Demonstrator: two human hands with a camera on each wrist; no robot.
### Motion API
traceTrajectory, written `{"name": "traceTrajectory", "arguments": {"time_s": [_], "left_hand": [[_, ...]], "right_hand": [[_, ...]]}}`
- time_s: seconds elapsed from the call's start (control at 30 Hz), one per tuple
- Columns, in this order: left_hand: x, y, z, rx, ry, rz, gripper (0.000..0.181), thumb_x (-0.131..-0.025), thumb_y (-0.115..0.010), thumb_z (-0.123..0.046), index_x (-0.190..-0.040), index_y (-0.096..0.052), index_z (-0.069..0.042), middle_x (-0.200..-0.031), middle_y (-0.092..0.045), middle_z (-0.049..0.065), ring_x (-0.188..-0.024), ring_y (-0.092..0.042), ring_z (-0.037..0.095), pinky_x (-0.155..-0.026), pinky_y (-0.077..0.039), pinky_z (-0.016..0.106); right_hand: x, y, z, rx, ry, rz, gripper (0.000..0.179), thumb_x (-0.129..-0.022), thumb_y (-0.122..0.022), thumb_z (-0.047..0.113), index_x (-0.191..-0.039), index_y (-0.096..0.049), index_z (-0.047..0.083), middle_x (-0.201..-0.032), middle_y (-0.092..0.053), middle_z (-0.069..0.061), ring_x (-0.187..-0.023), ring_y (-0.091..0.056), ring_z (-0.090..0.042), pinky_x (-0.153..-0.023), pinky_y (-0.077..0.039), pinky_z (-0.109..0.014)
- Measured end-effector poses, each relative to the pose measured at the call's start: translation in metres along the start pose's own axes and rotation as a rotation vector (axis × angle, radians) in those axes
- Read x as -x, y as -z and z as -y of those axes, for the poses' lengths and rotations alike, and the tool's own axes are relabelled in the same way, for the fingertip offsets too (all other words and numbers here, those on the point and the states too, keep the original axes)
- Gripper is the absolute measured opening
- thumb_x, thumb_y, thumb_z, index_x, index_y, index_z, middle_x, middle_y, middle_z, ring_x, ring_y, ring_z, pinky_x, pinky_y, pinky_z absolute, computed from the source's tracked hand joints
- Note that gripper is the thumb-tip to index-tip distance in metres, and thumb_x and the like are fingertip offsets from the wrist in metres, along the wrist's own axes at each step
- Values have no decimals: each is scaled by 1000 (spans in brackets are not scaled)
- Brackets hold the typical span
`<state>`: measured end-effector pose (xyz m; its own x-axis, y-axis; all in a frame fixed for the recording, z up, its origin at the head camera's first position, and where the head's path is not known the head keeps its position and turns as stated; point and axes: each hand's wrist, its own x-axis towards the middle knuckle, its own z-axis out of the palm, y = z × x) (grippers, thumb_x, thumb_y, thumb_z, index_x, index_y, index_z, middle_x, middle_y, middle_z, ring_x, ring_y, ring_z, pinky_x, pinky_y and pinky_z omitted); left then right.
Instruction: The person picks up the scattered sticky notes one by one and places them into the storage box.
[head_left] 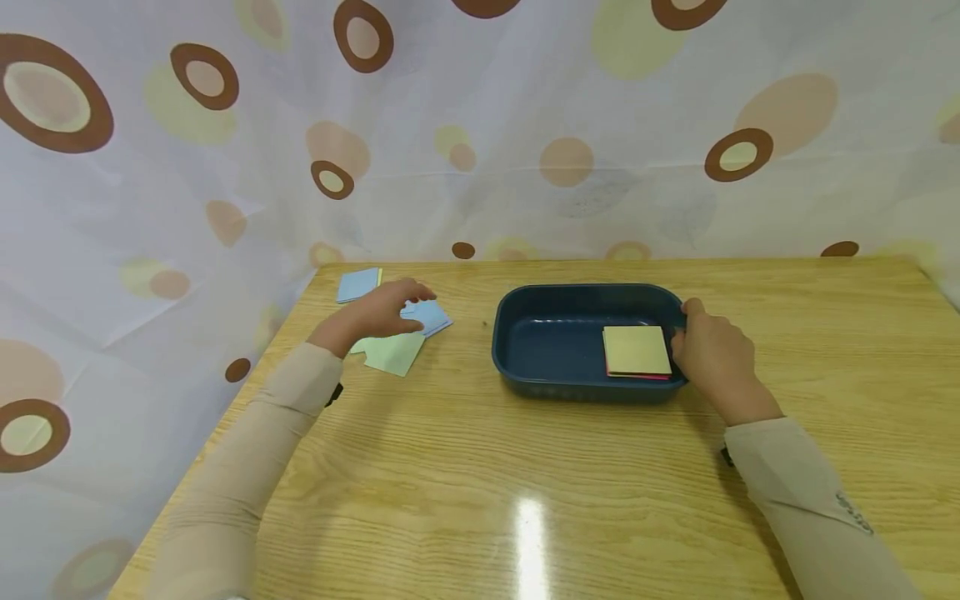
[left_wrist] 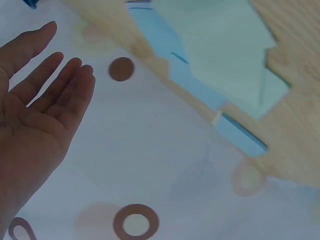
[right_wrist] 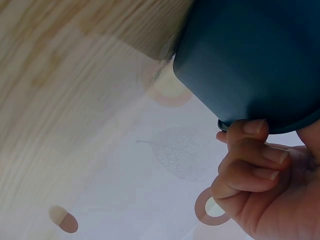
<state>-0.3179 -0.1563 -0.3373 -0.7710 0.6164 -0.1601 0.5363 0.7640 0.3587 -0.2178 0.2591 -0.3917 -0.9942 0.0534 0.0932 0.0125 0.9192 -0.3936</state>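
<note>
My right hand [head_left: 718, 357] grips the right end of a dark blue rectangular tray [head_left: 555, 385], its fingers curled at the rim in the right wrist view. Inside the tray, at its right side, lies a stack of square sticky notes [head_left: 637, 350], pale yellow on top with a pink edge below. My left hand [head_left: 381, 310] hovers above loose paper notes on the left, fingers apart and holding nothing. Under and beside it are light green notes [head_left: 395, 353] and blue notes [head_left: 429, 317]. Farther back sits a blue pad [head_left: 358, 285] with a yellowish edge.
A wooden table [head_left: 450, 467] carries everything. Behind it and along its left side hangs a white sheet [head_left: 480, 200] with brown and yellow circles. A bright light reflection [head_left: 531, 542] shows on the tabletop near the front.
</note>
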Motion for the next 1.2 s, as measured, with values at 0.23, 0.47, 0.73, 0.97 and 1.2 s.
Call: {"name": "traceTrajectory", "arguments": {"time_s": [0.23, 0.47, 0.73, 0.97, 1.2], "left_hand": [[18, -19, 33, 26, 115, 91, 55, -91, -65, -7, -140, -43, 4, -142, -44, 22, -129, -41, 40, -103, -36, 51], [23, -30, 41, -3, 157, 176, 67, -87, -70, -7, -146, -38, -2, -148, -35, 24, -134, -34, 42, -103, -33, 53], [18, -33, 44, -105, 130, 221, 74, -84, -73, -7, -147, -36, -2, -148, -30, 26, -133, -33, 44, -98, -38, 53], [14, -33, 47, -88, 106, 168, 73, -81, -78, -14, -143, -42, 0, -135, -42, 22, -111, -48, 34, -92, -43, 47], [14, -37, 46, -116, 152, 160, 77, -80, -78, -27, -143, -42, -2, -126, -39, 21, -97, -48, 33, -82, -43, 46]], "right_hand": [[-1, 0, 1, 2, -10, 25, 43, -93, -51, 8, -128, -39, -14, -62, -54, -20, -50, -46, -28, -43, -37, -37], [-1, 0, 0, -3, -1, 24, 42, -93, -49, 8, -127, -39, -14, -64, -55, -22, -50, -47, -28, -42, -38, -37], [-1, -1, -1, -6, 1, 10, 41, -93, -51, 7, -126, -40, -14, -62, -55, -21, -49, -46, -27, -42, -37, -36], [-1, 0, 0, -11, -6, 17, 42, -93, -49, 7, -128, -39, -14, -62, -54, -20, -48, -45, -27, -42, -36, -36], [0, 1, 1, -11, -13, 23, 42, -93, -49, 7, -128, -39, -14, -63, -55, -21, -49, -46, -27, -42, -36, -35]]}}
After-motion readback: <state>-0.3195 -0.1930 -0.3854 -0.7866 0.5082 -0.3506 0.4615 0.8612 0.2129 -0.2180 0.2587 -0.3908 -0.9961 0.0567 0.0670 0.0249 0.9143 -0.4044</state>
